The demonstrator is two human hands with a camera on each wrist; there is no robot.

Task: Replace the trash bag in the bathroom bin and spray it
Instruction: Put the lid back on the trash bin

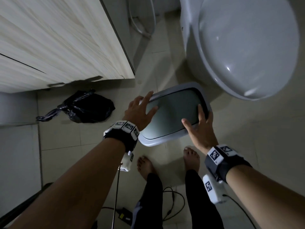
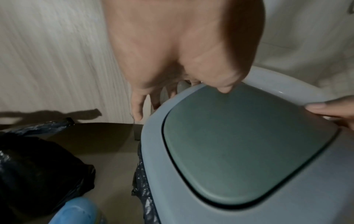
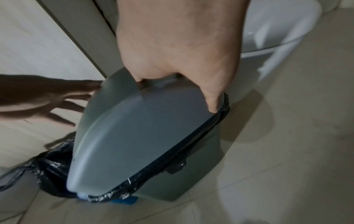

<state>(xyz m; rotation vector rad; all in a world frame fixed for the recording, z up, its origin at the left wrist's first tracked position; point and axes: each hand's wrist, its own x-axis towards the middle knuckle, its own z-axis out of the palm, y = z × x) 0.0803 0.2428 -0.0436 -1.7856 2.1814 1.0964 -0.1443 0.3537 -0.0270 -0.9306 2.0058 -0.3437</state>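
Head view looks down on both hands at the grey lid (image 1: 171,111) of the bathroom bin (image 3: 193,171), which stands on the tiled floor (image 1: 247,146) just ahead of the person's bare feet. The left hand (image 1: 140,109) lies spread and relaxed on the lid's left edge, fingers straight, gripping nothing. The right hand (image 1: 199,126) has its fingers extended along the lid's right edge; the right wrist view shows the thumb (image 3: 212,98) and fingers pressed on the lid's rim, not curled round it. Under the lid, a black liner (image 3: 191,144) is folded over the bin's rim. Left of the left hand, well apart from the bin, a tied black trash bag (image 1: 85,108) lies on the floor below a pale wood-grain cabinet (image 1: 57,43). Beyond the right hand stands a white toilet (image 1: 244,47) with its cover down. Something blue (image 2: 76,212) shows low in the left wrist view; too blurred to identify.
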